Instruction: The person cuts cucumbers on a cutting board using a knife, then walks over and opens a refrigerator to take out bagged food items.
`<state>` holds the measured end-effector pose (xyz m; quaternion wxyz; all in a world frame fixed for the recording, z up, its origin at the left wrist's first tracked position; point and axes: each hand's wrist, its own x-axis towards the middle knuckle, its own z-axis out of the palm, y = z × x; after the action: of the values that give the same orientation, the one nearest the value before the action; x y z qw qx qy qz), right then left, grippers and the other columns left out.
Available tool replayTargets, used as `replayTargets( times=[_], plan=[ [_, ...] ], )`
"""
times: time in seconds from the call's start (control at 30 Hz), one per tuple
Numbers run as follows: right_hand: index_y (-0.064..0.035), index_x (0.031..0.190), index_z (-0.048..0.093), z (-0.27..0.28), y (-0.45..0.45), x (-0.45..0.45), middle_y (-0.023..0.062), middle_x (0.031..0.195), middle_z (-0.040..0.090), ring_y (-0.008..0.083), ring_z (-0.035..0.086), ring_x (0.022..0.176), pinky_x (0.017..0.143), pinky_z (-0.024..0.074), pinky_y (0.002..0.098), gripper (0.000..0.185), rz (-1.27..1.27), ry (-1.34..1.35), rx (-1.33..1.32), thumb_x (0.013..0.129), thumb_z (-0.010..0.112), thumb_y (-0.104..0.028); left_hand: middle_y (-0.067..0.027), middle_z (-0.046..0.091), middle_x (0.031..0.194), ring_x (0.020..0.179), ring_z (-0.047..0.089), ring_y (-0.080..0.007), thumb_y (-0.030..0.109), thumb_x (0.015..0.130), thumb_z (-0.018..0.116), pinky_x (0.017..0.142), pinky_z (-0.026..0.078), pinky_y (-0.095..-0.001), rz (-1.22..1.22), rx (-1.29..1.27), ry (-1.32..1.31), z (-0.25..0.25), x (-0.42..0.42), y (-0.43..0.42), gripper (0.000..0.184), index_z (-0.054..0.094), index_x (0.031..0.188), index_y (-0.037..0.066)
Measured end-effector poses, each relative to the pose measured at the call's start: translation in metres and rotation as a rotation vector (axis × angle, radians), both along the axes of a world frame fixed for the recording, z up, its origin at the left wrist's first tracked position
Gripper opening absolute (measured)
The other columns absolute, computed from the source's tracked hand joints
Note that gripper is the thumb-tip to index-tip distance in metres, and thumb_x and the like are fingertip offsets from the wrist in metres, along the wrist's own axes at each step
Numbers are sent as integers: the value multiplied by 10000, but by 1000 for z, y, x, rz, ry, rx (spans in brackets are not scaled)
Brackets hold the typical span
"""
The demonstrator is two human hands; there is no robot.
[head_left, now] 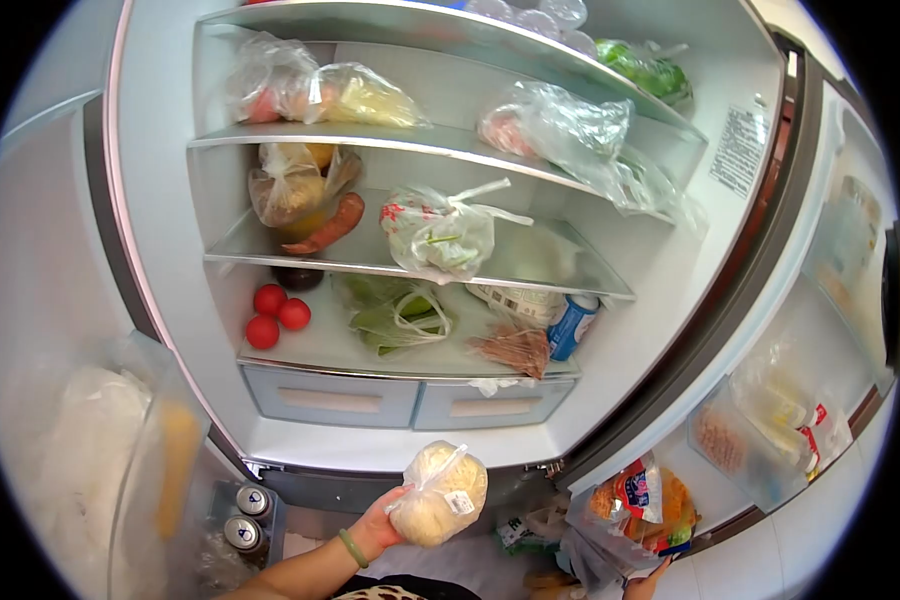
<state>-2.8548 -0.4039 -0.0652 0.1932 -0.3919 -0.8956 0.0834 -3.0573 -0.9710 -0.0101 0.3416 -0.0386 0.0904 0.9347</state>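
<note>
In the head view my left hand (380,525) grips a clear plastic bag (436,500) of pale, roundish food with a small white label. The exact kind of food cannot be made out. It is held in front of the fridge's bottom edge. At the lower right, my right hand (649,580) is only partly in view, its fingers bent against the underside of the door bin (610,545). What it grips, if anything, is hidden. Just above it, a packaged loaf of bread (665,515) sits in that bin.
The fridge doors stand open on both sides. Glass shelves (420,262) carry bagged produce, red tomatoes (293,313), a bag of greens (395,315) and a blue can (573,327). Two drawers (325,398) are below. Drink cans (245,532) stand in the left door bin.
</note>
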Motion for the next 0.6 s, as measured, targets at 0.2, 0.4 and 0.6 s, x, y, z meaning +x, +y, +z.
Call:
replayTargets(
  times=[0.2,0.4,0.6],
  plan=[
    [-255,1549,32,13,-34,6,304,841,650,519,603,793,659,453,552,940,9,104,-45,825,628,-202,-189,552,1330,1210,558,-329,257,957,526,1057,425,-496,96,-75,30,-12,-10,-15,518,406,1389,-2],
    [-212,1549,19,36,-55,10,300,855,656,494,619,793,664,469,546,955,-25,-22,-129,835,653,-240,-192,583,1285,1178,576,-337,235,948,514,1037,438,-499,202,-153,-57,8,8,-29,476,447,1353,-8],
    [-175,1548,28,4,-41,20,315,876,651,496,619,804,692,468,555,926,46,-84,-106,846,627,-244,-181,599,1266,1162,584,-342,250,934,531,1021,449,-508,189,-105,-47,10,5,-23,467,483,1318,-12]
  ],
)
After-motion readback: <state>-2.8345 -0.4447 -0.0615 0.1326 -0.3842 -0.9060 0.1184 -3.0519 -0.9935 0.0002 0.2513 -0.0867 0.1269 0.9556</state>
